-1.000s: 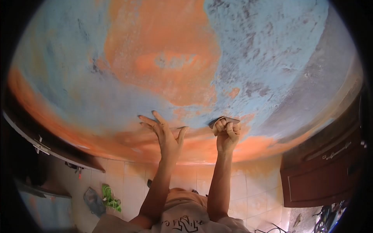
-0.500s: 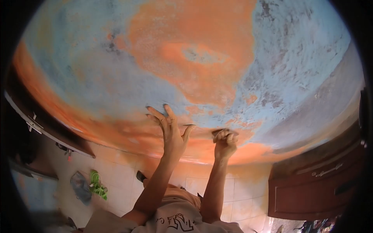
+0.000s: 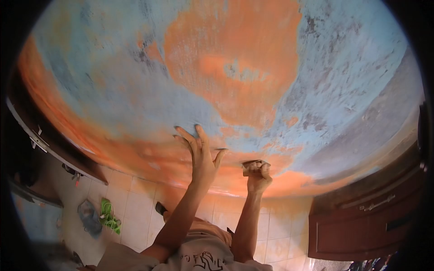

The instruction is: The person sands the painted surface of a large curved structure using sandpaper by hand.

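A wall (image 3: 235, 99) with patches of orange, light blue and grey fills most of the view. My left hand (image 3: 202, 156) rests on its lower part with the fingers spread and nothing held. To the right of it, my right hand (image 3: 258, 177) is closed round a thin, flat, dark-edged piece (image 3: 255, 162) and presses it against the orange area. Whether this piece is sandpaper or a scraper I cannot tell.
A dark wooden door (image 3: 357, 226) with a metal latch stands at the right, another dark door edge (image 3: 58, 158) at the left. On the tiled floor (image 3: 135, 212) lie a green corded item (image 3: 108, 217) and a greyish bag (image 3: 89, 217).
My right hand has moved down and slightly left along the wall with the flat piece. My left hand stays spread on the wall. The whole view has shifted.
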A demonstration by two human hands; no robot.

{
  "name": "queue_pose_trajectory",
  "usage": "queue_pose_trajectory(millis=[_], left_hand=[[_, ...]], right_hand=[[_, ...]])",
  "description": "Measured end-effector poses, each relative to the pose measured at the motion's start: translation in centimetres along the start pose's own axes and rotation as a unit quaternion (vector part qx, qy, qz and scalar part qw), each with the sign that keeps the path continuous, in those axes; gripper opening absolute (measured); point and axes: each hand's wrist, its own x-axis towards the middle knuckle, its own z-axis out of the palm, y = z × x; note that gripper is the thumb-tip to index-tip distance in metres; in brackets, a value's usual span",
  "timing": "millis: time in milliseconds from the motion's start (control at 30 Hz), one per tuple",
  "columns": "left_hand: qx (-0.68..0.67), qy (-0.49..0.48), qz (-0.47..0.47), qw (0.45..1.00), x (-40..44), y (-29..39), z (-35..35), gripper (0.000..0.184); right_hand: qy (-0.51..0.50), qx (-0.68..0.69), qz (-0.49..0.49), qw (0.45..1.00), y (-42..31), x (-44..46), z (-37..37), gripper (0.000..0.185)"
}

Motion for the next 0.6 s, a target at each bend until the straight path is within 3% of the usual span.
queue_pose_trajectory(millis=[67,167,300,367,400,433,533,600], left_hand=[[-0.003,0.000,0.003,1.000,0.0,-0.1,0.0,0.115],[0.012,0.004,0.008,1.000,0.2,0.0,0.1,0.115],[0.002,0.016,0.020,1.000,0.3,0.2,0.0,0.116],[0.007,0.007,0.009,1.000,-0.2,-0.2,-0.2,0.116],[0.002,0.004,0.001,1.000,0.1,-0.1,0.1,0.116],[-0.002,0.003,0.005,1.000,0.2,0.0,0.2,0.116],[0.028,-0.006,-0.005,1.000,-0.1,0.0,0.2,0.116],[0.027,0.000,0.001,1.000,0.1,0.0,0.1,0.117]], right_hand=[[0.016,-0.024,-0.033,0.999,-2.4,0.3,4.3,0.020],[-0.104,-0.029,-0.028,0.994,-4.3,2.0,8.0,0.020],[-0.108,0.073,-0.016,0.991,-0.7,0.4,3.0,0.022],[-0.070,0.049,0.017,0.996,-0.1,-0.5,1.1,0.020],[-0.004,0.039,0.013,0.999,-0.3,-0.4,2.1,0.022],[-0.005,0.039,0.007,0.999,-1.2,-0.2,3.8,0.022],[-0.139,-0.074,-0.063,0.985,-3.3,1.7,8.8,0.025],[-0.114,-0.070,-0.065,0.989,-2.3,0.9,7.5,0.025]])
